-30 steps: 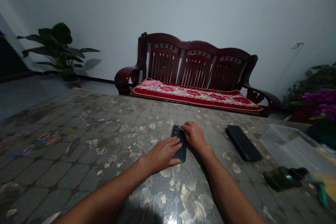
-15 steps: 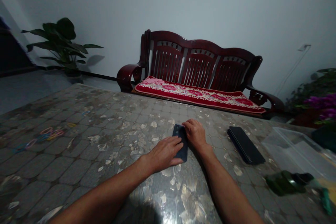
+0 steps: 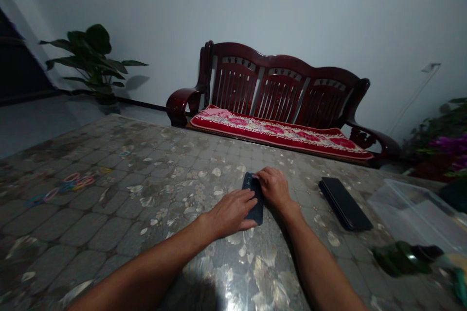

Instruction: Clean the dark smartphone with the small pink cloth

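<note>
A dark blue smartphone (image 3: 257, 211) lies on the patterned tabletop, back side up, its camera lenses at the far left corner. My left hand (image 3: 233, 210) holds it from the left, fingers across its back and thumb at the near edge. At the phone's far right corner is my right hand (image 3: 274, 185), its fingers pinched together. A small pale bit shows at those fingertips, too small to name. Part of the phone is hidden under both hands.
To the right lie a black wallet-like case (image 3: 345, 203), a green bottle (image 3: 399, 257) and a clear plastic box (image 3: 408, 204). Several coloured rubber bands (image 3: 78, 182) are scattered at left. Beyond the table stands a wooden bench (image 3: 277, 87) with a red cover.
The view has shifted slightly. My right fingertips have shifted a little at the phone's far corner, and a pale bit now shows there. My left hand stays on the phone.
</note>
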{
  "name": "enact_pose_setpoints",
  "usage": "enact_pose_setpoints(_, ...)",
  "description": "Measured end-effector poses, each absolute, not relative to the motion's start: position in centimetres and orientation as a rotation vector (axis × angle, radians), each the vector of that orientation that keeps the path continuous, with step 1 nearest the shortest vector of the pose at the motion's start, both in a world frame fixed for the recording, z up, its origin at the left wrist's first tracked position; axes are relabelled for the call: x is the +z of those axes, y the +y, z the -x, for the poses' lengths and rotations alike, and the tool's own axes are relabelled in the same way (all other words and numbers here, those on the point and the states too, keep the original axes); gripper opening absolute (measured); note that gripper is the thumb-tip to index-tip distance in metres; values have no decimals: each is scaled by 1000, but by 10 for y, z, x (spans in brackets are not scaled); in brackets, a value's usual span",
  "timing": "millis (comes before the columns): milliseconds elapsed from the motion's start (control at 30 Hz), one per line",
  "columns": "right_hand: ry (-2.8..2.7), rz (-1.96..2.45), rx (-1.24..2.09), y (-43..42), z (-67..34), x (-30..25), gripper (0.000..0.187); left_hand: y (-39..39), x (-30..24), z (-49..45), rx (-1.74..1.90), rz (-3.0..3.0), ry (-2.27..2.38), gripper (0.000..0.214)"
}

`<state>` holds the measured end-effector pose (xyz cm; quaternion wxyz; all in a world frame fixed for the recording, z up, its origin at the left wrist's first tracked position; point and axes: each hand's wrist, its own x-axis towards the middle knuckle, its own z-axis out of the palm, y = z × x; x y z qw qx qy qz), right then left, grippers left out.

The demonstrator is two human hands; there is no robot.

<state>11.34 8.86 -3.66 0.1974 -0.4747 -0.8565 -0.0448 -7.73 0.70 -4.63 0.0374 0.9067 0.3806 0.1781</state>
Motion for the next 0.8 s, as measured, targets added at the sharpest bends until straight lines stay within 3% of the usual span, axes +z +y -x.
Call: enact_pose_setpoints(800,-2367,1434,-208,91,-108,-41,20,7,-50,75,584,-2765,1166,45)
